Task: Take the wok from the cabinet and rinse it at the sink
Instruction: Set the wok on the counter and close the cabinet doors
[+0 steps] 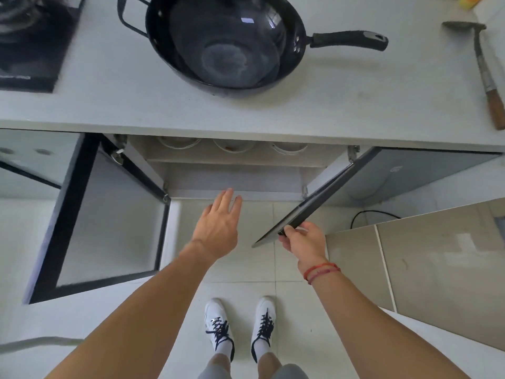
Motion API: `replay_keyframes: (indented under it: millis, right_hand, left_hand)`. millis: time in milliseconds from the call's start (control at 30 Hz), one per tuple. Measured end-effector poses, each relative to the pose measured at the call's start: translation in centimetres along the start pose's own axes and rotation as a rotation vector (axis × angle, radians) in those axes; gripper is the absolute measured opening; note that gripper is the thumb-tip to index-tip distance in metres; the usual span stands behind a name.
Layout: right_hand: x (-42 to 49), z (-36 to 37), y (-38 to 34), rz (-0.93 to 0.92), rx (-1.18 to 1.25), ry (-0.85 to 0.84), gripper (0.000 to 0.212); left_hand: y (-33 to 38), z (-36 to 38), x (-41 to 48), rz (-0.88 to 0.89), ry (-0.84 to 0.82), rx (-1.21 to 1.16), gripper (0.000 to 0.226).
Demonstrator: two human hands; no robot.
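Wok: the black round-bottomed metal wok (158, 47), with a long black handle and a loop handle, stood on the pale grey worktop (109, 110), mid-width and towards the back edge.
Lid: a domed glass lid (226, 50) lay inside the wok.
Cabinet: the white-lined cabinet (232, 177) under the worktop's front edge was open, with both doors swung out.
Left hand: the left hand (218, 222) was stretched towards the cabinet opening, its grip open, fingers straight, holding nothing.
Right hand: the right hand (303, 240) had its grip closed round the edge of the dark-edged right cabinet door (314, 201), near the door's free corner.
Left door: the black-framed left cabinet door (109, 214) stood wide open and untouched.
Spatula: a metal spatula with a wooden handle (483, 75) lay by the worktop's right edge.
Hob: a black gas hob (30, 42) sat at the back left corner.
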State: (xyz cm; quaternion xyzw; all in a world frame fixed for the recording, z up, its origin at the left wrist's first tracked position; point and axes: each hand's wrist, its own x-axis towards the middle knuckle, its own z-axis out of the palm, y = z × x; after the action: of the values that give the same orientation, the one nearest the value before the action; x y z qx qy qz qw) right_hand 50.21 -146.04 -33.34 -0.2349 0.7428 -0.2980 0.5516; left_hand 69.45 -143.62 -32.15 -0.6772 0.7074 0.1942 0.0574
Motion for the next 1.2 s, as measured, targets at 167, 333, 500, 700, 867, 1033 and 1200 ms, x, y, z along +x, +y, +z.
replay_keyframes:
  millis: [167,333,500,700,867,1033,1200]
  right_hand:
    - [0.8,2.3,-1.1,-0.025,-0.056,-0.039,0.006]
    - [1.1,3.9,-2.0,-0.048,-0.093,-0.034,0.005]
    - [1.4,4.1,-2.3,-0.066,-0.127,-0.041,0.005]
    - [1.5,4.2,-2.3,-0.072,-0.157,-0.049,0.008]
    - [1.0,4.1,-2.7,-0.088,-0.118,-0.050,0.012]
    - [0.9,4.3,-2.8,-0.085,-0.119,-0.047,0.011]
    - [0.5,4.4,-3.2,-0.074,-0.099,-0.032,0.011]
  left_hand:
    - [-8.0,-1.8,-3.5,-0.372,0.118,-0.008,0.056]
    - [-15.5,-2.4,-9.2,-0.728,0.153,-0.038,0.057]
    - [-19.5,-1.6,-13.5,-1.025,0.166,-0.223,0.051]
    - [-20.0,-1.0,-15.2,-1.096,0.006,-0.290,0.044]
    - [-18.8,-0.9,-14.4,-1.105,0.008,-0.276,0.044]
    - [-16.6,-0.6,-13.3,-1.058,0.093,-0.318,0.024]
    - [-13.6,0.1,-10.6,-0.982,0.146,-0.449,0.006]
